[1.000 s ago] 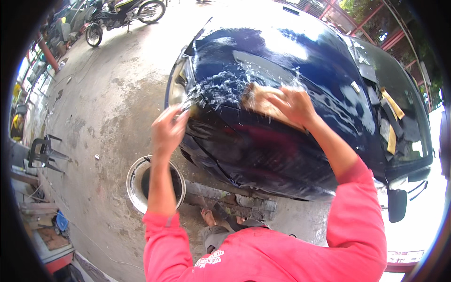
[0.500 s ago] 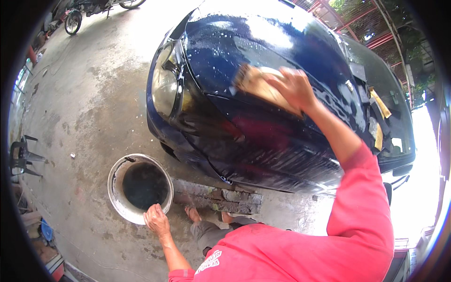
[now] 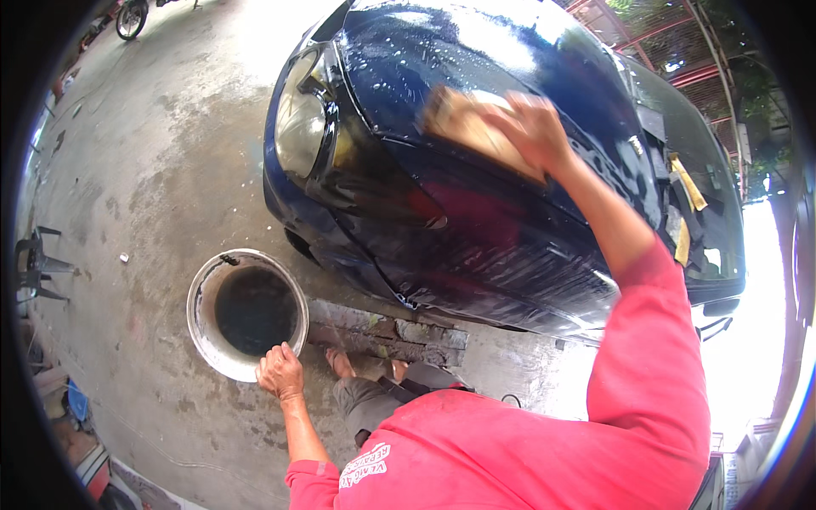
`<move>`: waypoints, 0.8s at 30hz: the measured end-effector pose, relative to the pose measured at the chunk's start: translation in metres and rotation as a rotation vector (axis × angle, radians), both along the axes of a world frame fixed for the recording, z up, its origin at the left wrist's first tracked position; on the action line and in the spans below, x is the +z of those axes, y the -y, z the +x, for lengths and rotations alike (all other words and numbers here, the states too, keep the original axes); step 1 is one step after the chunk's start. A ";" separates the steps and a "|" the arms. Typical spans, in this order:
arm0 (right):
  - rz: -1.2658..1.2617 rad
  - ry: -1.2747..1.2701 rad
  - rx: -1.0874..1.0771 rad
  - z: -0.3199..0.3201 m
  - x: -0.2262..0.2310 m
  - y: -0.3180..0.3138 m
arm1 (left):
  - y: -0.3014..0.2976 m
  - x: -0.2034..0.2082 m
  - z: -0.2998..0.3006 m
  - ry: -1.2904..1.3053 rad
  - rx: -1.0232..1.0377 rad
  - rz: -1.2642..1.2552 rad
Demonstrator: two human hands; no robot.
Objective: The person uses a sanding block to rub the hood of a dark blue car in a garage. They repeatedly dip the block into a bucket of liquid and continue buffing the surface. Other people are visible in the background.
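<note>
My right hand (image 3: 535, 132) grips a long tan block (image 3: 476, 127) from above, its handle hidden by my fingers. Motion smears the block and its darker far end. It lies over the wet hood of a dark blue car (image 3: 391, 76), near the edge by the headlight (image 3: 299, 119). Lower down, my left hand (image 3: 280, 371) is closed at the near rim of a round white bucket (image 3: 204, 336) of dark liquid. Whether it pinches the rim or some small thing is hidden.
Dark pieces and yellow strips (image 3: 687, 183) lie toward the windshield. Brick-like blocks (image 3: 429, 336) form a low row on the floor beside my feet. A dark plastic chair (image 3: 34, 263) is at the far left, and a motorcycle wheel (image 3: 131, 19) shows at the top.
The whole view has shifted slightly. My right hand still holds the blurred block over the hood, its far end now a little higher in view. My left hand stays closed by the bucket rim.
</note>
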State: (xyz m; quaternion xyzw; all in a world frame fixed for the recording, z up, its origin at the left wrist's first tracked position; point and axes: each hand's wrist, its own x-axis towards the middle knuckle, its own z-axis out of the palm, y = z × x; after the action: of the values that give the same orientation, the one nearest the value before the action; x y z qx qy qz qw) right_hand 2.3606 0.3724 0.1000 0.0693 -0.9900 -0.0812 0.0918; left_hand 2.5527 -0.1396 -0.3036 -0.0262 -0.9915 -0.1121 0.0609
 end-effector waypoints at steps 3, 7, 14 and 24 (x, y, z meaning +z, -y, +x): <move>-0.275 -0.021 -0.155 0.059 0.012 -0.011 | -0.003 -0.003 -0.002 -0.009 0.021 0.016; -0.100 -0.042 -0.104 -0.066 -0.016 -0.018 | -0.006 -0.005 -0.004 -0.046 0.008 0.008; -0.287 -0.090 -0.030 -0.076 -0.022 -0.011 | 0.002 0.011 -0.005 0.137 0.041 0.063; -0.161 -0.205 0.027 -0.117 -0.026 -0.013 | -0.007 0.015 -0.017 0.195 0.076 0.000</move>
State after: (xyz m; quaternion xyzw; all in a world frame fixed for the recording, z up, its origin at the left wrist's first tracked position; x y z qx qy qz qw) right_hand 2.2432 0.3853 0.0740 0.0661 -0.9778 -0.0072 0.1987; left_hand 2.5360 -0.1322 -0.2889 0.0226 -0.9930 -0.1119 -0.0317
